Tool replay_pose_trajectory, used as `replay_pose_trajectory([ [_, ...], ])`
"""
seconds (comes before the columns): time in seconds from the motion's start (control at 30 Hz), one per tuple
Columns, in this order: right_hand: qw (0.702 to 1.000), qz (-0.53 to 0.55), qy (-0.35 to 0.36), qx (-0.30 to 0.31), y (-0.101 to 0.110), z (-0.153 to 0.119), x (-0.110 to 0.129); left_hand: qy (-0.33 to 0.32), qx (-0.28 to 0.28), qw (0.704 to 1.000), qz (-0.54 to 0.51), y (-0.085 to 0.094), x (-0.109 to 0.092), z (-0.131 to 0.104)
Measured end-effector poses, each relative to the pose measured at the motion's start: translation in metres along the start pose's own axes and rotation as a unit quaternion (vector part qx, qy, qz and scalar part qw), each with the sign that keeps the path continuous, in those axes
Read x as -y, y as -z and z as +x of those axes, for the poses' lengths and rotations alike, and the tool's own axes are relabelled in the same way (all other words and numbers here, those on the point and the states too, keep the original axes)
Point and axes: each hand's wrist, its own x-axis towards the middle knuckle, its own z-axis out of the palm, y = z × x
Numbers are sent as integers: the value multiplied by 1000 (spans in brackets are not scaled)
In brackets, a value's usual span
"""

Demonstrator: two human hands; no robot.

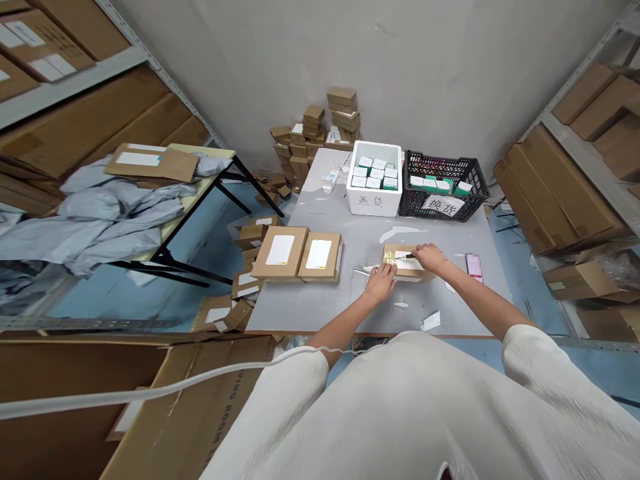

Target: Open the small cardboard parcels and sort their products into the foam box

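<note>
A small brown cardboard box [417, 272] with a white label and shiny tape lies on the grey table [360, 310] in front of me. My right hand [430, 259] is closed around a thin dark tool, perhaps a cutter [407, 256], whose tip points left over the top of the box. My left hand [382, 283] rests against the left front corner of the same box; its fingers are pressed together on the edge. Two closed boxes with white labels, a larger one [265, 263] and a smaller one [307, 268], lie side by side to the left.
Behind the box stand a white foam bin [374, 201] and a black crate [463, 212], both holding small white-and-green boxes. A pink packet [474, 267] lies at the right. A white cable [200, 380] crosses the lower left. Shelves with cartons flank both sides.
</note>
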Motion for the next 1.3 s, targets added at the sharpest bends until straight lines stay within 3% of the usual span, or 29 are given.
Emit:
replay_pose_trajectory([
  [0.27, 999, -2, -25, 38, 0, -25, -34, 43, 9, 997, 70, -9, -12, 18],
  [0.93, 999, 18, -47, -19, -65, -84, -143, 92, 47, 989, 103, 1, -27, 43],
  [1.03, 996, 53, -67, -21, -82, -93, -168, 95, 50, 989, 97, 3, -27, 48],
  [1.13, 983, 133, -101, -70, -108, -100, -188, 84, 49, 992, 78, 5, -31, 59],
  [1.3, 944, 282, -119, -121, -153, -99, -186, -6, 82, 995, 50, 5, -54, 96],
])
